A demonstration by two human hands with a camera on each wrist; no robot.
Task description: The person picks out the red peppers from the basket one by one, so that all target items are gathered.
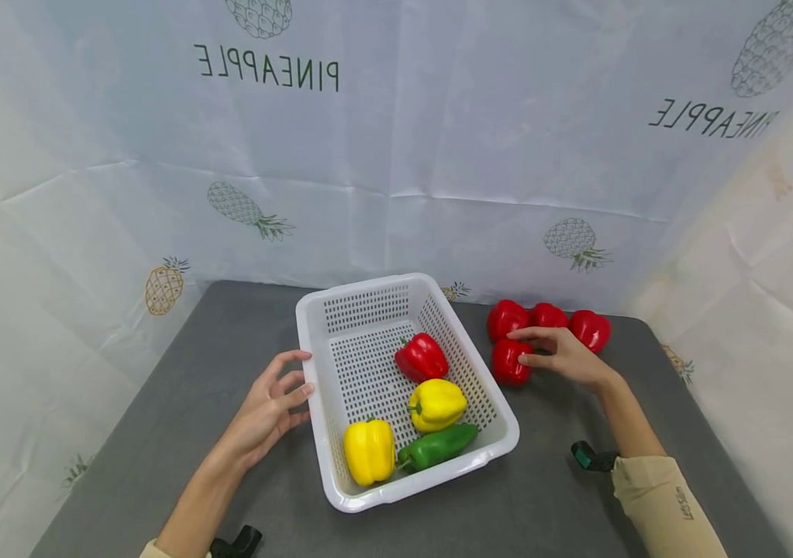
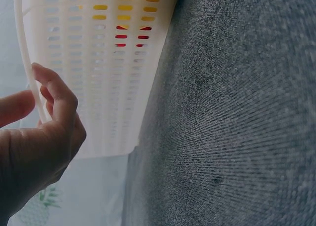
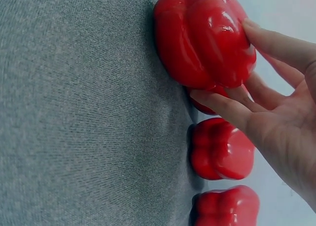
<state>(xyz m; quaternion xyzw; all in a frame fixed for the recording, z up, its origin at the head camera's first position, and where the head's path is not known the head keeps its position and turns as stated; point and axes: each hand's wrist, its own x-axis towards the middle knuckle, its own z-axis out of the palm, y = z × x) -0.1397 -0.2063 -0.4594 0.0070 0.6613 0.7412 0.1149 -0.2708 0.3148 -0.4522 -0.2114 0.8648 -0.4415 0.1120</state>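
Note:
My left hand (image 1: 265, 411) grips the left rim of a white perforated plastic basket (image 1: 319, 372); in the left wrist view the rim runs between thumb and fingers (image 2: 61, 100). Inside the basket lie a red bell pepper (image 1: 422, 358), two yellow bell peppers (image 1: 438, 404) and a long green pepper (image 1: 440, 447). Right of the basket, my right hand (image 1: 567, 356) holds the nearest red bell pepper (image 1: 510, 363), which sits on the table. The right wrist view shows thumb and fingers around that red bell pepper (image 3: 205, 40).
More red bell peppers (image 1: 590, 331) stand close behind and beside my right hand at the table's back edge. The grey cloth-covered table (image 1: 229, 349) lies under everything. A white sheet printed with pineapples (image 1: 438, 155) hangs behind and at both sides.

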